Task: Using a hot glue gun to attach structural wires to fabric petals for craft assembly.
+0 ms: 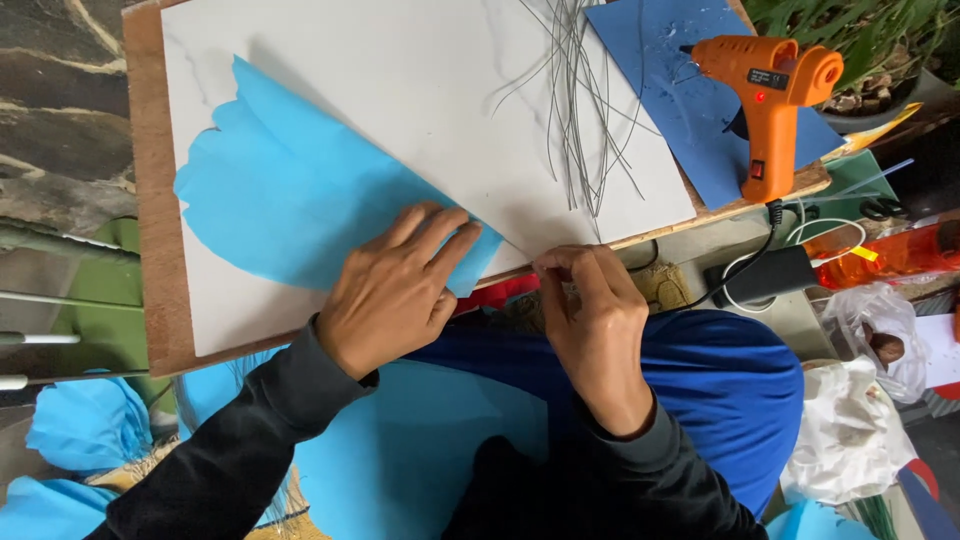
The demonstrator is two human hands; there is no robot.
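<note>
White board (420, 70) laid over a wooden panel (145, 200) serves as the work surface, with stone floor to one side and bags and clutter to the other. On the board lies a light blue paper petal (280, 200), scalloped at its wide end and tapering toward the near edge.

The left hand (395, 290) rests flat on the narrow end of the petal, fingers spread and pressing it down, not curled around anything. The right hand (590, 310) sits at the board's near edge just beside the petal's tip, its fingertips pinched together; whether they grip a thin wire or nothing at all I cannot tell.

A bundle of grey wires (575, 100) lies farther back on the board, and an orange glue gun (765, 95) stands on a dark blue sheet (680, 100) at the far corner, its cord running off the edge.

As I judge it, the petal's tip overhangs the edge, so a slip of the pressing hand could crease or tear the thin paper. The gun's cord trails near the right forearm; a snag could topple the gun onto the board.
</note>
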